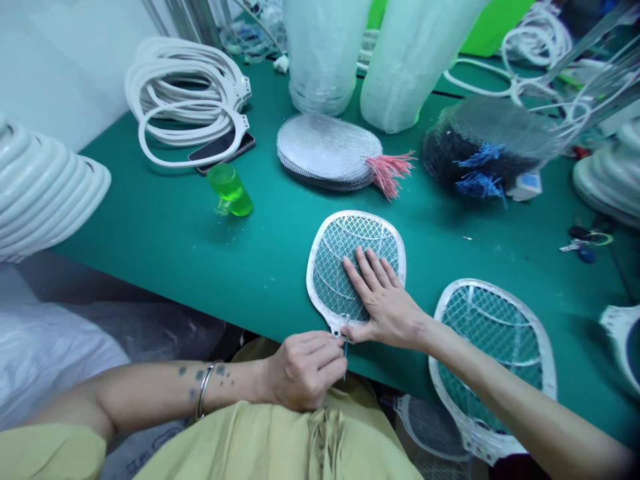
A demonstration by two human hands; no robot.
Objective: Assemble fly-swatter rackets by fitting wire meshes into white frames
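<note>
**Item 1:** a white-framed electric fly-swatter racket (360, 235) with metal mesh, laid flat on the green bench (165, 200), its neck at the bench's near edge.

**Item 2:** a thin blue wire (345, 360), seen at the racket's neck and hanging just past the bench edge.

**Item 3:** the left hand (303, 370), placed at the neck, a bangle (203, 390) on its wrist. Its grip is closed, pinching at the blue wire; the fingertips are largely hidden.

**Item 4:** the right hand (383, 300), laid flat on the mesh with the fingers spread. Its grip is open, and nothing is held.

**Also recorded:**
- A second white-framed racket (493, 333), on the bench just right of the first, under the right forearm.
- A third racket (430, 427), below the bench edge.
- A stack of mesh discs (325, 150) with pink wires (390, 173), beyond the hands.
- A dark mesh stack (480, 150) with blue wires (480, 180), to its right.
- Coiled white plastic frames (185, 100), resting partly on a smartphone (223, 150).
- A green translucent plastic cup (231, 191), on its side.
- Two clear bagged bundles (323, 53), at the far side.
- Nested white frames (45, 190), at the left end.
</note>
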